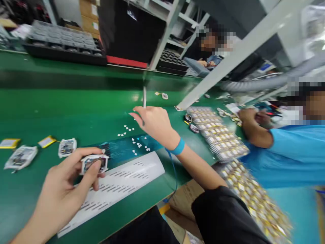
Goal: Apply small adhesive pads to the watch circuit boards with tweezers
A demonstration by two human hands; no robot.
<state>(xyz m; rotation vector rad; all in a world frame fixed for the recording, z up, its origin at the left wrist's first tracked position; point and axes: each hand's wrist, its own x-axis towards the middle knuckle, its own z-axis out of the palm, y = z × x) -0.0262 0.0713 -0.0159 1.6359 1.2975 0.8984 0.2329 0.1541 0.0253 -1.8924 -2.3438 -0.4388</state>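
My left hand (68,183) grips a small white-framed electronic housing (94,164) with a circuit board inside, the thumb pressed on its face. Further right, my right hand (154,118) is raised over the mat, its thumb and index fingertips slightly apart with nothing visible between them; the other fingers are hidden. A blue wrist strap (178,146) circles that wrist. Small white pieces (139,145) lie scattered below it on a blue translucent film (119,150). Under the left hand is a white sheet with printed labels (127,179).
Left on the green tabletop (63,112) lie another white housing (67,147), a larger one (21,157) and yellow battery packs (47,141). Trays of parts (218,134) stand right, beside a co-worker in a blue sleeve (294,145). A slanted white post (228,54) crosses the right.
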